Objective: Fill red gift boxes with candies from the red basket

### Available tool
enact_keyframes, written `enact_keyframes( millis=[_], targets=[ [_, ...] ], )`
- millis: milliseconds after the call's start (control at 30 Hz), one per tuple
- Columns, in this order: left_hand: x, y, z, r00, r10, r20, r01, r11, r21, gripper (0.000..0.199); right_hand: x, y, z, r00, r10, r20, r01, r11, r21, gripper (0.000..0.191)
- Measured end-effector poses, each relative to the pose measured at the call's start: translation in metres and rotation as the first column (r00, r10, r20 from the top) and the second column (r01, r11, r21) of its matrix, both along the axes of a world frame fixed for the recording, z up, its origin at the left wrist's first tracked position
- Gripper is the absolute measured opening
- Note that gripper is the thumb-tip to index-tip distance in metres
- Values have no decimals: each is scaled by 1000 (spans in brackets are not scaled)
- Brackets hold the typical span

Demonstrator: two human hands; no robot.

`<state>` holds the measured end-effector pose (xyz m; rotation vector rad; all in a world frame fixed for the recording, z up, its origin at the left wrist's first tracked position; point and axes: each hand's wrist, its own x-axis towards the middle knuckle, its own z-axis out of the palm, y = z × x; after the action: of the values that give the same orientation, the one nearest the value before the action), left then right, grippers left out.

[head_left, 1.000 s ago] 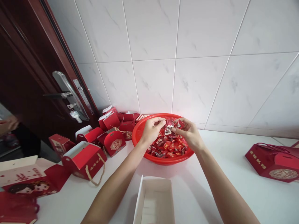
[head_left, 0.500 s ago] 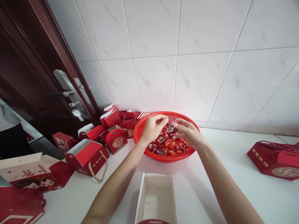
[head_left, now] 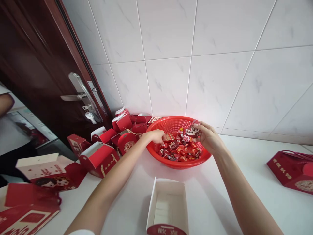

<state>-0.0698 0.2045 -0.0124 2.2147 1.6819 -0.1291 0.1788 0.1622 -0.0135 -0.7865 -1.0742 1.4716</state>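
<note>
A red plastic basket (head_left: 156,154) holds many wrapped candies (head_left: 182,150) in red and dark wrappers. My right hand (head_left: 210,138) is above its right side, thumb and fingers closed on a dark red candy packet (head_left: 192,131) with white lettering. At the basket's left side, my left hand (head_left: 157,136) dips over the rim with curled fingers, beside a gold-striped candy (head_left: 169,136). Its fingertips are partly hidden, so what they grip does not show. In front of the basket, between my forearms, stands an open box (head_left: 168,199) with white inside and a red front flap.
Several red gift boxes (head_left: 99,160) crowd the left of the white table (head_left: 132,202). Another red box (head_left: 290,169) with a cord handle stands at the right. Behind is a tiled wall (head_left: 168,88). A dark wooden door (head_left: 36,58) stands left, with part of a person (head_left: 12,130) beyond it.
My hands have parted: the left has moved down to the basket's left side, while the right keeps the candy packet at the right. The view has shifted slightly left.
</note>
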Motion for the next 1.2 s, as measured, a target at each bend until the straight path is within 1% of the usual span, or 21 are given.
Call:
enact_keyframes(
  millis=[133, 233, 333, 467, 500, 567, 600, 667, 700, 733, 767, 800, 833, 900, 933, 967, 1033, 1100, 1167, 1200],
  targets=[
    [10, 14, -14, 995, -14, -94, 10, 999, -41, 14, 6, 1, 1, 1000, 9, 10, -9, 1000, 6, 35],
    [16, 17, -18, 992, -36, -121, 28, 997, -69, 15, 10, 1, 3, 1000, 11, -1, -10, 1000, 21, 34],
    [18, 14, -16, 992, -63, -108, 54, 995, -88, 15, 12, 1, 5, 1000, 2, -16, -2, 1000, 12, 31],
    [17, 2, -9, 994, -108, -8, 107, 992, -69, 9, 12, -1, 8, 999, 41, -12, -41, 999, -24, 29],
    [17, -3, -7, 992, -119, 39, 121, 991, -51, 8, 12, -1, 8, 998, 56, -11, -57, 998, -32, 29],
    [18, -12, -4, 965, -137, 224, 142, 990, -4, 17, 13, -1, 9, 997, 83, -8, -83, 996, -40, 29],
    [19, -18, -4, 927, -142, 349, 144, 989, 19, 23, 13, -1, 9, 996, 92, -3, -92, 995, -37, 30],
    [22, -28, -3, 809, -143, 570, 132, 989, 60, 35, 16, -1, 9, 994, 111, 13, -111, 994, -19, 32],
    [24, -32, -2, 760, -144, 634, 121, 989, 79, 39, 17, -1, 8, 993, 120, 21, -120, 993, -10, 34],
    [25, -37, -1, 738, -152, 657, 114, 988, 100, 41, 19, -1, 9, 991, 127, 30, -127, 992, -4, 36],
    [27, -40, 1, 739, -165, 653, 113, 986, 121, 41, 21, -1, 9, 991, 131, 39, -132, 991, 1, 37],
    [27, -43, 3, 762, -179, 623, 119, 983, 137, 38, 23, -1, 10, 990, 134, 47, -134, 991, 7, 37],
    [27, -46, 6, 802, -191, 566, 133, 981, 141, 35, 25, -1, 10, 989, 135, 55, -136, 991, 13, 36],
    [26, -49, 11, 904, -191, 383, 165, 981, 98, 25, 29, -2, 12, 989, 132, 64, -135, 990, 30, 33],
    [24, -49, 14, 945, -182, 271, 175, 983, 52, 23, 30, -2, 14, 989, 133, 66, -136, 990, 39, 33],
    [23, -48, 15, 970, -176, 168, 178, 984, 2, 25, 31, -2, 15, 989, 133, 67, -136, 990, 46, 32],
    [22, -45, 16, 982, -187, 33, 189, 981, -50, 35, 32, -3, 16, 989, 131, 70, -135, 989, 57, 32],
    [26, -39, 14, 973, -231, -6, 231, 973, -19, 38, 31, -2, 17, 989, 125, 75, -130, 989, 64, 32],
    [35, -31, 8, 958, -288, -2, 287, 957, 24, 32, 30, -2, 16, 990, 116, 80, -121, 991, 60, 32],
    [40, -27, 4, 950, -313, -4, 313, 950, 18, 27, 30, -2, 16, 990, 114, 80, -118, 991, 58, 32]
  ],
)
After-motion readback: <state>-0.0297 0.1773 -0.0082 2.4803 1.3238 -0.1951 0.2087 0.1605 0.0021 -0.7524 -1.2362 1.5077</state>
